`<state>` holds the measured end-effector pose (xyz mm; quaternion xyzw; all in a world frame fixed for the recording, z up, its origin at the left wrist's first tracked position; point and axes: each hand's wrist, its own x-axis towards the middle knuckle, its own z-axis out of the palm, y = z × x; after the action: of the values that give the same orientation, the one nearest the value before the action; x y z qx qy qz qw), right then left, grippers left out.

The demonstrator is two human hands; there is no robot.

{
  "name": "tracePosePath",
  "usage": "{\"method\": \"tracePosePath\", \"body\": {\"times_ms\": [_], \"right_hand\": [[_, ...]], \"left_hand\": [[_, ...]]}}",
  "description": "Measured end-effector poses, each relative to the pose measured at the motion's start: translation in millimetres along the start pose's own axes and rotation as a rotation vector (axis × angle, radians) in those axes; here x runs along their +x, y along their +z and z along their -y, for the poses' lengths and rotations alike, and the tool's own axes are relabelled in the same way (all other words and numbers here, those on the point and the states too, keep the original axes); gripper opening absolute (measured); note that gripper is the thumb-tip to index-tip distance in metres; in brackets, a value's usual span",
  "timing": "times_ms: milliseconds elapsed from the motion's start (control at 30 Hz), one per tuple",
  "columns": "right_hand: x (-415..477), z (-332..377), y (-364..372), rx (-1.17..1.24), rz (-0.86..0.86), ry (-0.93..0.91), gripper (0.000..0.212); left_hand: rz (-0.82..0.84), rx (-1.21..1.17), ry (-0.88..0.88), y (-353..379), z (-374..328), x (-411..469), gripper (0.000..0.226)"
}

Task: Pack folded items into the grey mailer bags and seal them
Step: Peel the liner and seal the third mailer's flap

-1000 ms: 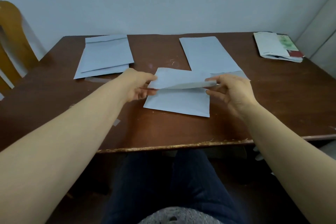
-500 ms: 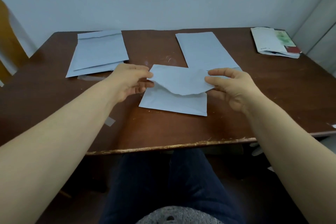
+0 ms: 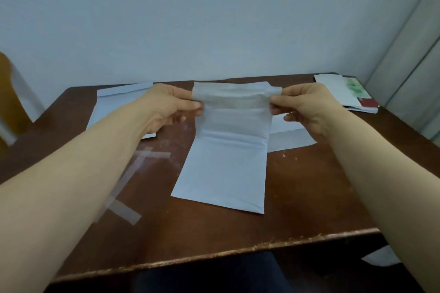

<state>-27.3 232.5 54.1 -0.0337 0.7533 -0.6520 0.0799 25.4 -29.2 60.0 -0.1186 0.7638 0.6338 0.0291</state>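
Mailer stack (image 3: 113, 103) partly hidden, chair (image 3: 7, 102) cut off, tape (image 3: 154, 154) blurred

Two hands, both mine: my left hand (image 3: 166, 104) and my right hand (image 3: 307, 107). One brown table (image 3: 309, 197). Grey mailer bags show in three spots: one mailer bag (image 3: 228, 162) raised between my hands, one flat bag (image 3: 291, 137) partly hidden on the right, and one left pile (image 3: 114, 102) whose number I cannot tell. Three clear strips (image 3: 125, 213) lie on the wood, blurred. One stack of papers (image 3: 338, 88) at the far right corner. One wooden chair (image 3: 9, 102), blurred, at the left edge.
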Motion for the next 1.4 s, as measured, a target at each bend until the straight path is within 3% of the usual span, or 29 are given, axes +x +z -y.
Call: {"method": "tracePosePath", "body": {"times_ms": [67, 200, 333, 633, 767, 867, 1133, 1400], "right_hand": [[13, -4, 1, -0.014, -0.086, 0.018, 0.026], [39, -10, 6, 0.066, -0.091, 0.062, 0.025], [68, -13, 13, 0.163, -0.040, 0.082, 0.012], [116, -25, 11, 0.140, 0.070, 0.201, 0.027], [130, -41, 15, 0.053, 0.018, 0.196, 0.011], [141, -48, 19, 0.066, -0.007, 0.189, 0.011], [154, -61, 18, -0.033, 0.012, 0.126, 0.014], [153, -75, 13, -0.185, 0.011, -0.008, 0.017]], "left_hand": [[-0.068, 0.035, -0.012, 0, -2, 14, 0.001], [-0.162, 0.052, -0.044, 3, -2, 44, 0.010], [-0.157, -0.105, -0.034, 9, 0, 74, 0.009], [-0.156, -0.134, -0.015, 13, 15, 131, 0.010], [-0.143, -0.181, -0.021, 13, 24, 147, 0.014], [-0.127, -0.219, -0.006, 13, 30, 156, 0.017], [-0.127, -0.107, -0.001, 17, 45, 167, 0.014], [-0.131, 0.283, 0.141, 14, 56, 168, 0.016]]}}
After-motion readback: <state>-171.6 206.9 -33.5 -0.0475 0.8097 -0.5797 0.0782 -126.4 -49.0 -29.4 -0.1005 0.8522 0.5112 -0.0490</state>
